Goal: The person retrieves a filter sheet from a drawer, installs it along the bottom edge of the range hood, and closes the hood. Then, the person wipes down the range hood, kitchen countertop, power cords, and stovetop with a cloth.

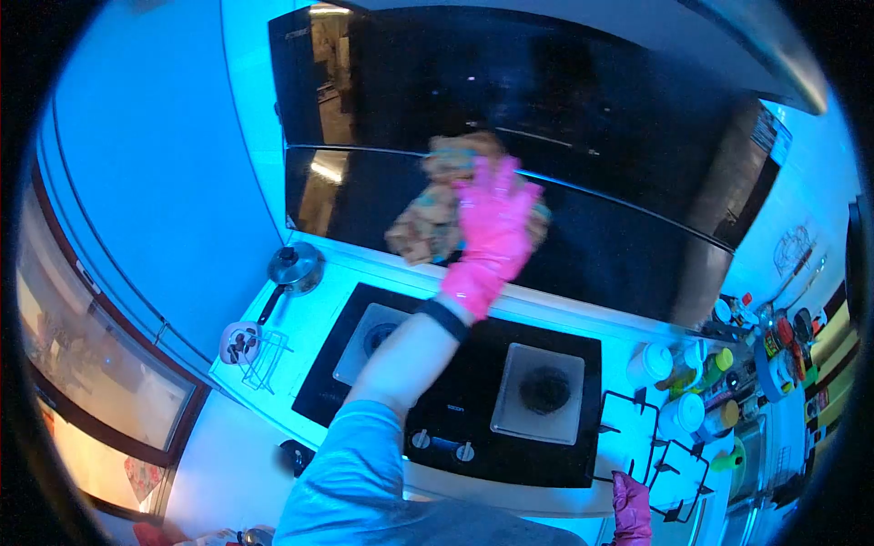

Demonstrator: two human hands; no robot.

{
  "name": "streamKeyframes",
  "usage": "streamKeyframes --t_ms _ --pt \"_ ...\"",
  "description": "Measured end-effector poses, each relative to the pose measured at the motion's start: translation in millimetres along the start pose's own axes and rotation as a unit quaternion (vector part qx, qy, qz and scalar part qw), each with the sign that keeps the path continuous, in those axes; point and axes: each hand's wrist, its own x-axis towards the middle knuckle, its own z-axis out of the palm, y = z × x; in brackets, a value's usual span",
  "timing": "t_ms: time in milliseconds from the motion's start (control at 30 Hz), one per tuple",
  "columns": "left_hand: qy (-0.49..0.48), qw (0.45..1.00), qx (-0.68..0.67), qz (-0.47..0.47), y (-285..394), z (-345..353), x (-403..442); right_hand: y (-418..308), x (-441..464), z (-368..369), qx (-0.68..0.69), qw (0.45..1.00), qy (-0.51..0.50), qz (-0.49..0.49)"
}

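So from the head view: left hand (496, 223), in a pink glove, is up on the black hood (601, 250), fingers spread wide over a bunched, patterned cloth (423, 227). Looks like the palm's pressing it flat to the panel, not pinching it. The cloth is mostly on the lower panel and pokes up over the seam (564, 187); it's a bit blurry, so I can't tell how it's folded underneath.

My two cents: I'd fold that thing into a flat pad, since a loose wad probably gives patchy contact and the dangling corner could easily slip out. Even pressure, long overlapping strokes along the seam, fingertips for the groove itself.

Right hand (631, 511), also gloved, is down at the bottom edge near the grates (640, 398) on the surface (314, 314). Can't tell how its fingers are set or if they've got anything. Mind that left forearm too, it's reaching right over the hob (469, 391).
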Motion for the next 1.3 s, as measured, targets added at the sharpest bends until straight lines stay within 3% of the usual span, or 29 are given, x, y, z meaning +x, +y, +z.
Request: streamKeyframes --t_ms 67,133,233,333,400,500,600,700,833,933,1033,1067,1100,1133,1200,1300 --pt "-0.02 0.99 -0.115 0.08 56.1 45.2 -5.3 -5.8 -9.4 -6.5 0.02 1.0 0.018 0.006" --pt "-0.103 0.963 -0.137 0.209 109.8 79.0 -13.2 70.7 -9.1 1.0 0.016 0.999 0.048 -0.018" --pt "-0.164 0.929 -0.134 0.303 150.3 128.6 -30.3 82.4 -16.1 -3.3 0.028 0.996 0.074 -0.039" --pt "-0.139 0.94 -0.181 0.254 122.5 112.6 -25.6 60.1 -28.7 -27.1 -0.015 0.999 0.035 0.016" --pt "-0.186 0.949 -0.087 0.238 72.9 63.7 -14.4 48.8 -26.5 -37.4 -0.046 0.998 0.003 0.046" --pt "-0.11 0.974 -0.068 0.187 -14.3 10.5 1.1 37.4 -13.0 -41.4 -0.059 0.998 -0.003 0.034" --pt "-0.103 0.987 0.122 -0.014 -103.1 -32.4 27.0 19.5 0.0 -38.7 -0.068 0.997 -0.009 0.021" --pt "0.072 0.994 0.043 -0.071 -172.7 -55.5 79.2 -3.0 10.5 -34.8 -0.085 0.996 -0.013 0.012" --pt "0.201 0.972 -0.015 -0.123 -246.2 -86.9 194.8 -19.6 11.0 -30.5 -0.025 0.998 -0.003 0.051" --pt "0.233 0.964 -0.046 -0.118 -254.6 -94.5 264.7 -17.0 4.2 -21.7 0.027 0.997 0.013 0.073" --pt "0.27 0.962 -0.025 -0.02 -252.5 -75.2 255.4 -5.4 5.4 -22.9 -0.045 0.992 -0.019 0.116" --pt "0.275 0.961 0.009 0.016 -250.9 -68.8 236.7 13.7 6.2 -17.6 -0.041 0.995 -0.011 0.086" --pt "0.217 0.948 0.231 -0.008 -246.5 -64.6 213.5 28.6 6.1 -12.3 -0.037 0.998 -0.006 0.055" --pt "0.231 0.963 0.137 -0.02 -222.1 -66.5 191.9 28.3 8.9 -8.8 -0.036 0.998 -0.014 0.054" --pt "0.141 0.981 0.111 -0.071 -185.2 -59.9 148.8 20.4 17.0 -6.7 -0.108 0.993 -0.038 0.028" --pt "0.166 0.981 0.02 -0.096 -141.5 -37.7 150.9 -24.9 25.0 -6.5 -0.122 0.992 -0.028 0.017"
